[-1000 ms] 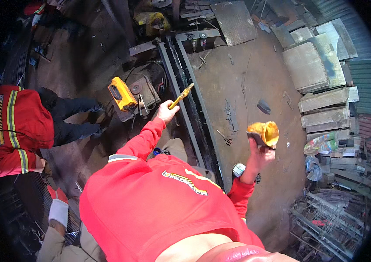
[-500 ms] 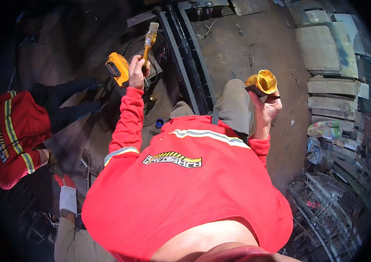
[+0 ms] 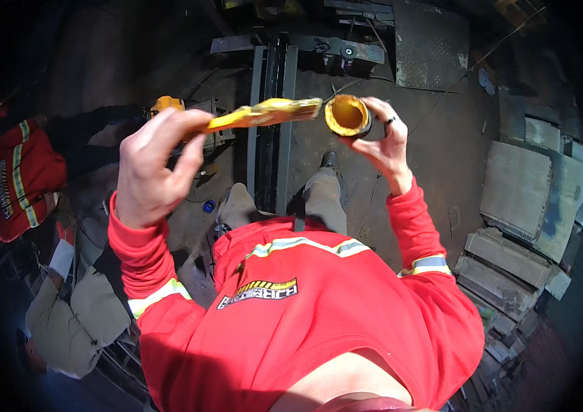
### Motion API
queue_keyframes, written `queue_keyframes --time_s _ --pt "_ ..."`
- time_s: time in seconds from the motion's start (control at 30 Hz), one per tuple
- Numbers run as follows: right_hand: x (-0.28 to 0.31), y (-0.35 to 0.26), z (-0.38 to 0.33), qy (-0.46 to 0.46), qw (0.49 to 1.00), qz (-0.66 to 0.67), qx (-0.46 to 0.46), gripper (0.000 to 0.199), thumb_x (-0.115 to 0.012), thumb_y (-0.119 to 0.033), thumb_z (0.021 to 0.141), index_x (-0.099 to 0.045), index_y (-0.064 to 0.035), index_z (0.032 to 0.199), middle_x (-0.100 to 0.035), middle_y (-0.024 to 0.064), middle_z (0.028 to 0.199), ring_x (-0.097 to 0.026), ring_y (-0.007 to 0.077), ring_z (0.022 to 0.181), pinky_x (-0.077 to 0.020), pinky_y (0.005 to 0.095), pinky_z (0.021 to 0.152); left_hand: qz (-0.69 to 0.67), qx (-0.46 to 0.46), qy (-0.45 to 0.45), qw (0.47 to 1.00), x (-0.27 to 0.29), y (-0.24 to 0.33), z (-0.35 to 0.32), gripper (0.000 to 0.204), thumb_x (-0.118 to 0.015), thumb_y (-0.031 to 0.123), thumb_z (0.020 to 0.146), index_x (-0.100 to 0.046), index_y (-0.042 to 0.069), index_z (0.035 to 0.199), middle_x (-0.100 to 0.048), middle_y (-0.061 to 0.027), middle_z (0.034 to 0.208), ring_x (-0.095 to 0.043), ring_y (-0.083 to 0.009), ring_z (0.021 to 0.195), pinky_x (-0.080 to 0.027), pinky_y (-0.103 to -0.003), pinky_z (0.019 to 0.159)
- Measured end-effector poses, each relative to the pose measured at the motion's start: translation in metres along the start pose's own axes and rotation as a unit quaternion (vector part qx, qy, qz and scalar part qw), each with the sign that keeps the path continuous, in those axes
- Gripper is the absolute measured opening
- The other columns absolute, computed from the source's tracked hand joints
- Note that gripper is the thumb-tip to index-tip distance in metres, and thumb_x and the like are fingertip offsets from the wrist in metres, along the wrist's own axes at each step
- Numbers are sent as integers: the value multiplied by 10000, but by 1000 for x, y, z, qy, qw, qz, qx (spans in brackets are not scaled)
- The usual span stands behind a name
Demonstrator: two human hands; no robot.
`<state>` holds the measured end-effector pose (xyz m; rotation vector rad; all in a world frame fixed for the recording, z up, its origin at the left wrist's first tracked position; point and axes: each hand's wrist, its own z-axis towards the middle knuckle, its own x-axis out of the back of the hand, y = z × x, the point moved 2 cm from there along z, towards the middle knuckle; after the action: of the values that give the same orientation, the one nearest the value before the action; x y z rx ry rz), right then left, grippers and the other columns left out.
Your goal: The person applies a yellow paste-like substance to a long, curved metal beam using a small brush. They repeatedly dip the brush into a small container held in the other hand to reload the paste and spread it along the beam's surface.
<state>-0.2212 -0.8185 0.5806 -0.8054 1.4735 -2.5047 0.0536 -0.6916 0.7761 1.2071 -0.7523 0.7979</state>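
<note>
Your left hand [image 3: 148, 168] is raised in front of you, closed around the handle end of a yellow-coated brush [image 3: 264, 113], which runs level to your right so that its bristle tip sits just beside, perhaps touching, the rim of the small round can [image 3: 348, 115]. Your right hand [image 3: 384, 141] grips that can with fingers curled around its dark wall; it is tilted toward you so the yellow-coated inside shows. Both things are held up in the air, above the concrete floor [image 3: 435, 158] and roughly over the long dark steel beam [image 3: 272, 130] that runs away from your feet toward the far edge of the floor. Your red sleeves with reflective bands frame the view, and your shoe [image 3: 329, 160] stands just right of the beam. At the left edge of the floor a co-worker in a red jacket [image 3: 16, 178] crouches, with a yellow power tool [image 3: 166, 104] near the beam's left side. Stacked grey slabs [image 3: 521, 199] lie along the right edge, well apart from your hands.
</note>
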Motion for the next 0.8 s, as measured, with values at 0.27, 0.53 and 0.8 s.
queue_keyframes --time_s 0.27,0.53,0.8 --pt "46 14 65 -45 996 29 66 693 -871 -138 515 -590 -38 1141 -610 132 1109 -581 276 1050 -452 362 921 234 -90 -47 967 -47 79 105 210 -659 31 681 -584 55 876 -491 -69 712 -560 -218 643 -457 -336 535" --pt "36 43 101 -57 995 24 73 703 -870 -181 526 -581 -33 1149 -601 142 1120 -567 304 1058 -431 386 944 280 -82 -34 956 -50 72 136 132 -646 57 712 -570 59 820 -483 -56 687 -558 -209 633 -455 -329 528" --pt "18 53 150 -128 989 -31 67 672 -873 -190 515 -598 -39 1110 -607 137 1107 -558 307 1072 -449 391 921 266 -34 5 963 -69 21 146 110 -637 84 723 -577 69 813 -525 -62 706 -587 -215 685 -475 -345 573"
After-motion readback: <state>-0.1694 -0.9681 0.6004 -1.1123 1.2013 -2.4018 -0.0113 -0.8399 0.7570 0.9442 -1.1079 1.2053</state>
